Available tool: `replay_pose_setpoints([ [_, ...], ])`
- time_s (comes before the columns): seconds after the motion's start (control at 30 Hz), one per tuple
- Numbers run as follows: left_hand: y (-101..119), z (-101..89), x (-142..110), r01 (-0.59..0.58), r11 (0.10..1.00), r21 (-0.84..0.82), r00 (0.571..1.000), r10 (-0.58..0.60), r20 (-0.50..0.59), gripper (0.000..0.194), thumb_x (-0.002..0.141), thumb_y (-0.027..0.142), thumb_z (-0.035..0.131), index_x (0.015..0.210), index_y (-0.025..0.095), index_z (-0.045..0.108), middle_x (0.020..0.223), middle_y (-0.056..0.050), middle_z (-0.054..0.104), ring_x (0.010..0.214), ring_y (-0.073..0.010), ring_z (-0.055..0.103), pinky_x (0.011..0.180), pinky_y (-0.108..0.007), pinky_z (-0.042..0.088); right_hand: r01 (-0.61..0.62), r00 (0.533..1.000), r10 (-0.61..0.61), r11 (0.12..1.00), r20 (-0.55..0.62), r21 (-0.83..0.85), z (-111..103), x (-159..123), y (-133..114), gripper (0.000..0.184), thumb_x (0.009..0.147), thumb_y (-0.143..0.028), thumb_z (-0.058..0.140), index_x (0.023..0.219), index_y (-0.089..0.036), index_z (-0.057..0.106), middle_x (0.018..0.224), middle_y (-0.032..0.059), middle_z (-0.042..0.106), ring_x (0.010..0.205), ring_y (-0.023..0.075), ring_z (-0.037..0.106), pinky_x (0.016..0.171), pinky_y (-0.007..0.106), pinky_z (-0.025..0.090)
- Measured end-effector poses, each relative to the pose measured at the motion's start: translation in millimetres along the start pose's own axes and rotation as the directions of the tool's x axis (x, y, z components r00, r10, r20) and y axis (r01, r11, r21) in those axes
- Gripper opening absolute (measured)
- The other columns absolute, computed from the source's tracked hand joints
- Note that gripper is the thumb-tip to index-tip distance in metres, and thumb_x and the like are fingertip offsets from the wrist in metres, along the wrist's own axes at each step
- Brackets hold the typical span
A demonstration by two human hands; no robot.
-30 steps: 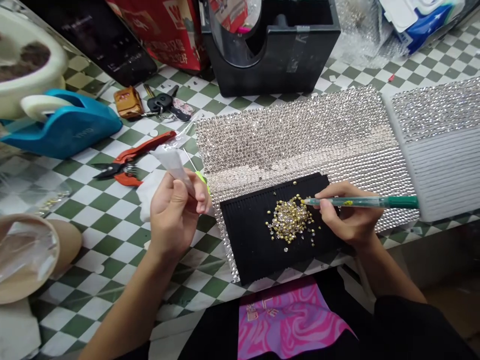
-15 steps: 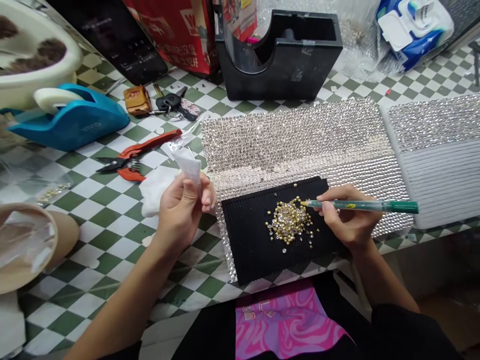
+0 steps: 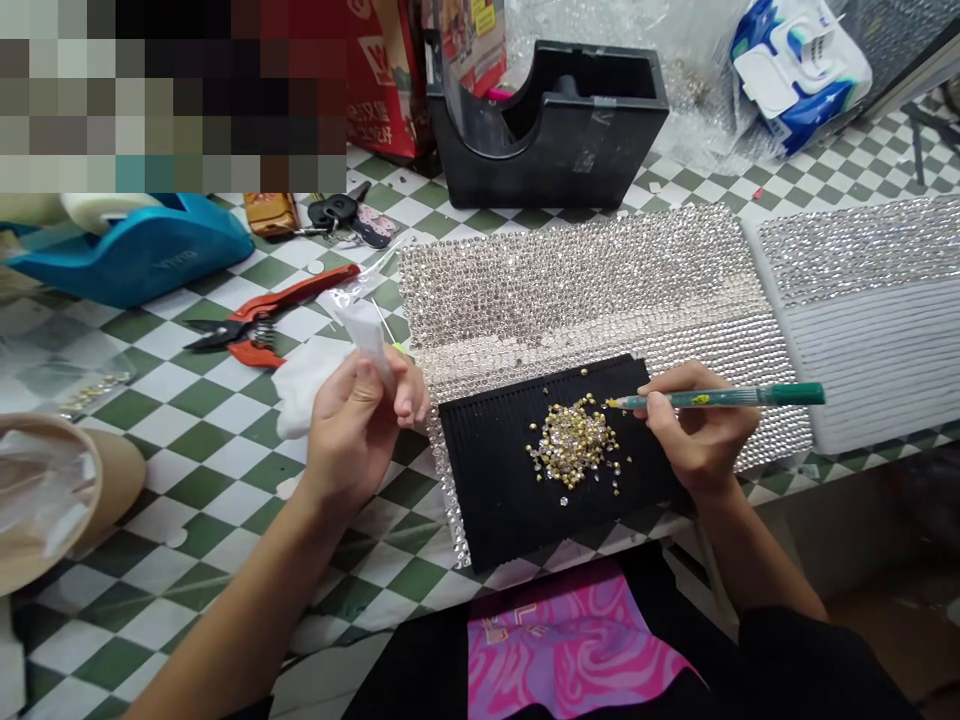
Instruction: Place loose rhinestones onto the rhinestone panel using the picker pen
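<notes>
My right hand (image 3: 703,430) grips a green pencil (image 3: 750,396), its yellowish tip at the upper right edge of a pile of rhinestones (image 3: 574,440). The loose stones are gold-backed and clear. They lie on a ridged black tray (image 3: 510,510), which rests over part of a sheet of silvery rhinestones (image 3: 570,270). Left of the tray, my left hand (image 3: 360,420) is closed round a small whitish, partly clear plastic bag (image 3: 366,330); its contents cannot be made out. Beside that hand lies a crumpled white tissue (image 3: 307,385).
Red-handled pruning shears (image 3: 259,330), keys (image 3: 341,212) and a blue tape dispenser (image 3: 165,245) lie to the left. A paper tub (image 3: 112,485) stands at the left edge. Behind the sheet are a black tape dispenser (image 3: 547,150) and a wipes pack (image 3: 802,75). Another rhinestone sheet (image 3: 862,250) lies right.
The view has shifted slightly. Both hands keep their holds, and the pencil tip stays by the upper right edge of the pile. The plastic bag is tilted a little differently.
</notes>
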State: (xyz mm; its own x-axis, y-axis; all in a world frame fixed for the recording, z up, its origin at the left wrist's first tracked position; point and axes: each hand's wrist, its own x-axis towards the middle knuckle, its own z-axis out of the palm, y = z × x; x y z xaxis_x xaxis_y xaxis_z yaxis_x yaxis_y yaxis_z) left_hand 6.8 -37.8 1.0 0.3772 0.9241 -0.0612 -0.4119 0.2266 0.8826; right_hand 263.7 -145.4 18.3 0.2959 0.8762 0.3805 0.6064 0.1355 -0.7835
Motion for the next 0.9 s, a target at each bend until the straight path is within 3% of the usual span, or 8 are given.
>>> replay_pose_setpoints([
  [0.2,3.5,3.1,-0.2,0.012,1.0,-0.005,0.999,-0.013,-0.039,0.023,0.08,0.041,0.059,0.078,0.019,0.064,0.046,0.003,0.04,0.042,-0.0045,0.042,0.041,-0.018,0.038,0.027,1.0,-0.027,1.0,-0.01,-0.001,-2.4,-3.2,1.5,0.009,0.079,-0.01,0.058,0.075,-0.018,0.061,0.065,-0.0016,0.059,0.055,0.0087,0.055,0.048,0.023,0.043],
  [0.43,3.5,4.2,-0.6,0.037,0.999,0.021,0.996,-0.035,-0.087,0.023,0.079,0.042,0.061,0.077,0.019,0.063,0.045,0.003,0.04,0.042,-0.0046,0.041,0.041,-0.018,0.037,0.083,0.993,-0.081,0.996,0.082,-0.031,-4.0,-2.8,-0.1,0.01,0.076,-0.009,0.062,0.075,-0.019,0.061,0.066,-0.0031,0.061,0.056,0.0074,0.057,0.048,0.021,0.042],
  [0.9,4.9,4.7,-1.6,0.052,0.998,0.017,0.994,-0.05,-0.098,0.022,0.079,0.04,0.06,0.078,0.02,0.064,0.045,0.002,0.041,0.043,-0.0051,0.042,0.041,-0.018,0.039,0.02,1.0,-0.02,0.999,0.001,0.031,-1.9,-3.8,3.8,0.011,0.076,-0.009,0.061,0.073,-0.019,0.063,0.065,-0.0021,0.06,0.056,0.0092,0.057,0.047,0.023,0.043],
])
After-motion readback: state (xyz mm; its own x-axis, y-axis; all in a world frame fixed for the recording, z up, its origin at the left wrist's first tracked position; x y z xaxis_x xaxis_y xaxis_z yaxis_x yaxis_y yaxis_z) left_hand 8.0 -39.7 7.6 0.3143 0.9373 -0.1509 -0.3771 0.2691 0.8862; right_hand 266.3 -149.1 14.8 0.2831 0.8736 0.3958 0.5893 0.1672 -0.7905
